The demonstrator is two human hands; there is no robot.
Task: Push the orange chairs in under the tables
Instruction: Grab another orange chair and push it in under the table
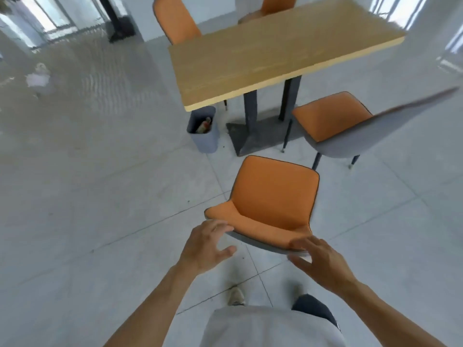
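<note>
An orange chair (pixel 273 194) with a grey shell stands on the floor in front of me, pulled out from the wooden table (pixel 270 53). My left hand (pixel 206 245) has its fingers spread at the left top edge of the chair's backrest, fingertips touching it. My right hand (pixel 319 260) is spread at the right top edge, fingers over the rim and thumb below. A second orange chair (pixel 333 121) stands pulled out at the table's right. Two more orange chairs (pixel 175 21) (pixel 273 7) stand on the table's far side.
A grey waste bin (pixel 204 136) with a bottle inside stands at the table's near left corner. The table's dark pedestal base (pixel 253 139) lies ahead of the near chair. Open tiled floor (pixel 87 171) spreads to the left. A dark post (pixel 117 23) stands at the back.
</note>
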